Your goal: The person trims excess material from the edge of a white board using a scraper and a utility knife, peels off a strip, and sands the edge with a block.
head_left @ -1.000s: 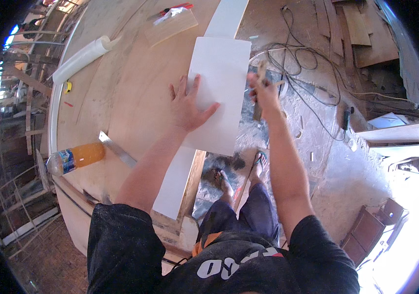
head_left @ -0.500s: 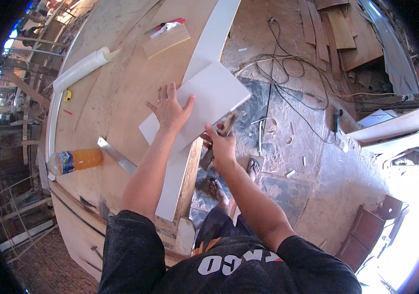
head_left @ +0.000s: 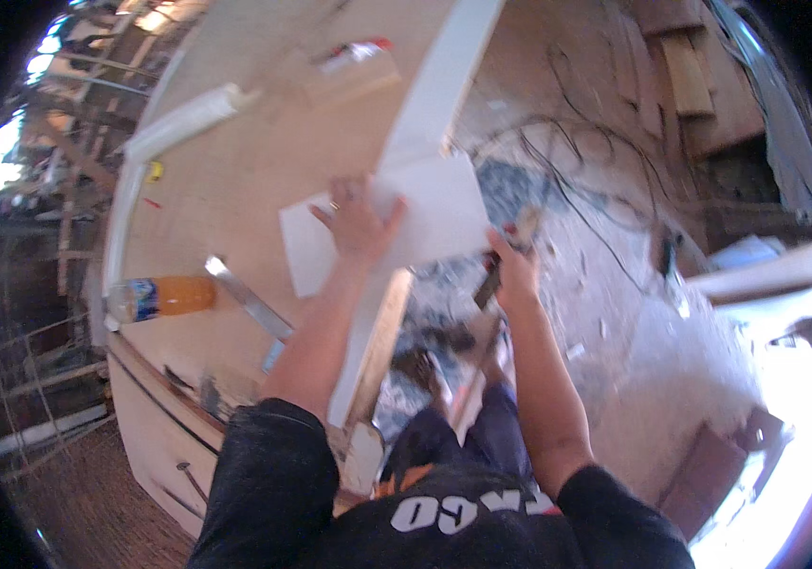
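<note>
My left hand lies open on a white rectangular panel, its fingers spread flat over the surface. The panel rests on the workbench, across a long white strip, and its right end juts past the bench edge. At that end, my right hand is closed around a narrow brown, block-like tool. Motion blur and my fingers hide what kind of tool it is. Its upper part is near the panel's right edge; whether they touch I cannot tell.
On the bench are a metal ruler, a bottle of orange liquid, a white roll, a yellow tape measure and a wooden block. Dark cables coil on the floor; boards lie at the far right.
The panel has turned clockwise under my left hand. My right hand has moved right with the tool, out to the panel's end. The whole view has shifted and blurred.
</note>
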### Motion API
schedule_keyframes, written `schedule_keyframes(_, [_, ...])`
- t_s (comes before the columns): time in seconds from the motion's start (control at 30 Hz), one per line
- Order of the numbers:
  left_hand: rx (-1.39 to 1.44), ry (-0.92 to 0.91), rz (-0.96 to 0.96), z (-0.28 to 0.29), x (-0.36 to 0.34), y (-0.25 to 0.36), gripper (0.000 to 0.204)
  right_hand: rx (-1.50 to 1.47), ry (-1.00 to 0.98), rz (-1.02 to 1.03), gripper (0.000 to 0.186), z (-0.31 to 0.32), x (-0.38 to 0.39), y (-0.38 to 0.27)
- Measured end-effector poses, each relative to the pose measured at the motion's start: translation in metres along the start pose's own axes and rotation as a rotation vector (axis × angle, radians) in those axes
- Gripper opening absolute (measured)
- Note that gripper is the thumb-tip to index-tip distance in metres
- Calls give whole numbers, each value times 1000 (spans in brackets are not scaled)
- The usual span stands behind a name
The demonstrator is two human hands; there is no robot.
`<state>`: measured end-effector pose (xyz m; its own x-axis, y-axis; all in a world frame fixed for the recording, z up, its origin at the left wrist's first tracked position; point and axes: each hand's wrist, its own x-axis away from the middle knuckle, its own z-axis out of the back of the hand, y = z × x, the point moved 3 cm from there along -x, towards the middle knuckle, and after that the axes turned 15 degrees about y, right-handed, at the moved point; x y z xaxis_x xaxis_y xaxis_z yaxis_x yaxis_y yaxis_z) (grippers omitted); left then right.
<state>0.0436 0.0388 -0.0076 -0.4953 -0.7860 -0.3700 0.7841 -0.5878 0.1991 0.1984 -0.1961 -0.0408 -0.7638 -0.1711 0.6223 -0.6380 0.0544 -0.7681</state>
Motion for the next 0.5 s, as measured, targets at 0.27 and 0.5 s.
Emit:
schedule_keyframes(0.27, [19,-73,29,20,-10,14,90,-75,-122,-252,38,49,1,16])
schedule_keyframes(0.5, [31,-16,2,11,-8,19,92,-31,-115,-527,55,148,-12,67])
